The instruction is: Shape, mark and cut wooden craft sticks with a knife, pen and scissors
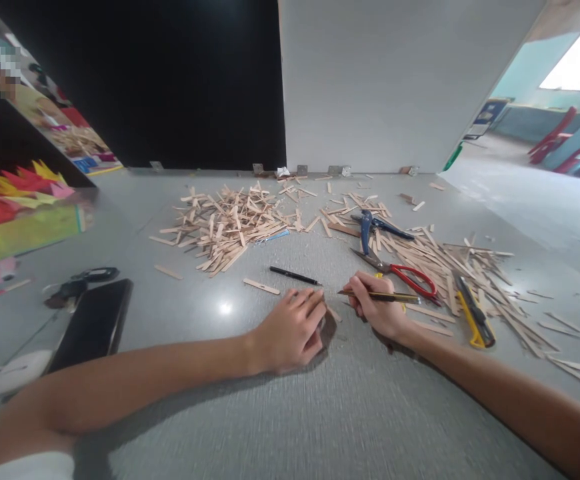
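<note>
A slim dark pencil with a yellow stripe [387, 297] is pinched by the right hand [377, 315], its long axis running left-right, tip toward the left hand [290, 330]. Just right of that hand's curled fingers, a flat pale wooden stick [335, 314] is seen; whether it is held cannot be told.

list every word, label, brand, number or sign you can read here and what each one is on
No text can be read anywhere in this picture.
Pencil in the right hand: any print is too small to read.
Cutter: any marking is too small to read.
Blue strip: too small to tell if it has print.
Phone: dark screen, no text seen.
</note>
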Motion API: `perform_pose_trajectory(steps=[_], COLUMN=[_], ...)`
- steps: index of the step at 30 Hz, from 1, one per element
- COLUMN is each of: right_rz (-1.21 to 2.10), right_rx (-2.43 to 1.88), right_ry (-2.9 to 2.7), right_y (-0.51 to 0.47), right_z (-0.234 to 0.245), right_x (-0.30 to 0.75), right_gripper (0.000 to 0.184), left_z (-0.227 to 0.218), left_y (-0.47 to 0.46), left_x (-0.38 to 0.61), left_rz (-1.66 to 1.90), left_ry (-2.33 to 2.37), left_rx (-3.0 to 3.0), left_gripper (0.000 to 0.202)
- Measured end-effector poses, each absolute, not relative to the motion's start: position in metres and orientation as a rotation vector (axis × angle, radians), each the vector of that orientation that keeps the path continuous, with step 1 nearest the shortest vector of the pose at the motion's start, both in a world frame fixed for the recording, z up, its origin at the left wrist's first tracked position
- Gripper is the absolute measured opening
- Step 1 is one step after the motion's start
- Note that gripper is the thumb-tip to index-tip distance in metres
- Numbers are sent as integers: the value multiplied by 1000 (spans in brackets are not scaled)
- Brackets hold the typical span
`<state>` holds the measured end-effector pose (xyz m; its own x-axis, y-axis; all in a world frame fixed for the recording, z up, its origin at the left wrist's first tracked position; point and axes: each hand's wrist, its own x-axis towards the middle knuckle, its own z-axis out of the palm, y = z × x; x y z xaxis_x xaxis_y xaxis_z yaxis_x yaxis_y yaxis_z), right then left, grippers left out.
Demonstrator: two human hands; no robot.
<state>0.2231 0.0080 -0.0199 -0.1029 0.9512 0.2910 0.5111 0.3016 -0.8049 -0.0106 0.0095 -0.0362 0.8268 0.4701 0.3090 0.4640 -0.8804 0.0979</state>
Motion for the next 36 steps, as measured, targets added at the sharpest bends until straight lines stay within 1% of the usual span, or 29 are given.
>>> perform_pose_trajectory(steps=[5,13,22,26,29,33,36], right_rz=[658,658,646,622,625,639,625], right_rx=[-1310,-1291,-1284,-1282,-1286,-1293,-1286], right_ry=[-1788,-1818,-1855,-1879,-1891,-1893,-1917], right_y=[7,6,7,6,6,5,6], right_z=[-19,-18,-20,-19,-18,-16,-16], right_x=[223,222,222,222,222,221,221], right_gripper=[60,58,52,50,48,48,47], left_z=[-34,-33,-34,-34,-36,-37,-36], left_y=[6,6,8,9,10,13,13], left_x=[-11,-10,-13,-14,-15,-16,-15], left_rz=[550,663,659,666,593,508,498], left_ry=[852,830,533,658,726,707,623], left_rx=[2962,2985,2967,2902,2867,2855,2857], left_gripper=[26,20,32,35,38,41,48])
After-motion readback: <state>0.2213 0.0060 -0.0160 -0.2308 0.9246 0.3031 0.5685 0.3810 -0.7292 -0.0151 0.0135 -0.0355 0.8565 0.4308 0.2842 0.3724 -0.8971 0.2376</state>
